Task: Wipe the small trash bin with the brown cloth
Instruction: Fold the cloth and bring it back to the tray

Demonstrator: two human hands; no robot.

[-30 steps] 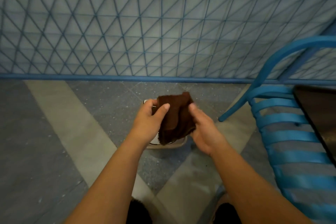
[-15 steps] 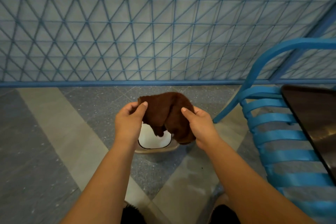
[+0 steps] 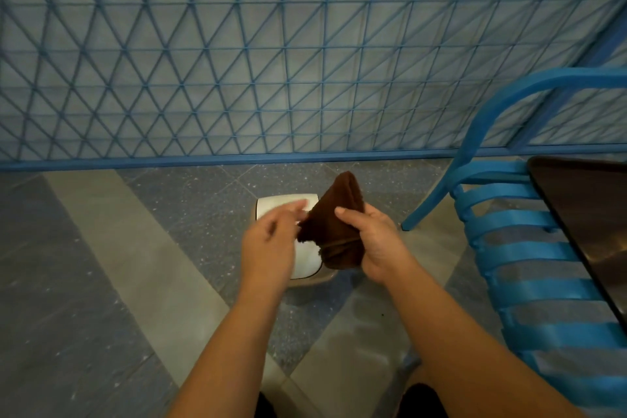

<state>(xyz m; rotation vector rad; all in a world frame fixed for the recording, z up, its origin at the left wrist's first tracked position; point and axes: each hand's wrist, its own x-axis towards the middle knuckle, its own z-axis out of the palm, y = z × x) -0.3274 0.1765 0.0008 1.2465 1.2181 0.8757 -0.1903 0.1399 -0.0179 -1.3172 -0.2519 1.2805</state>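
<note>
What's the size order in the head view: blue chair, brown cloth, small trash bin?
1. blue chair, largest by far, though nearest the camera and cut off.
2-3. brown cloth and small trash bin: unsure. The cloth and left hand hide much of the bin.

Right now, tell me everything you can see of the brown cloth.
The cloth is dark brown, with a soft, fuzzy, towel-like look. It is bunched and folded, not spread, with a rounded peak pointing up and a stitched hem showing near its lower edge. The right hand grips it, thumb across the front. The left hand is blurred at its left corner; whether it holds that corner cannot be told. The cloth is held up over the white bin, hiding the bin's right part.
</note>
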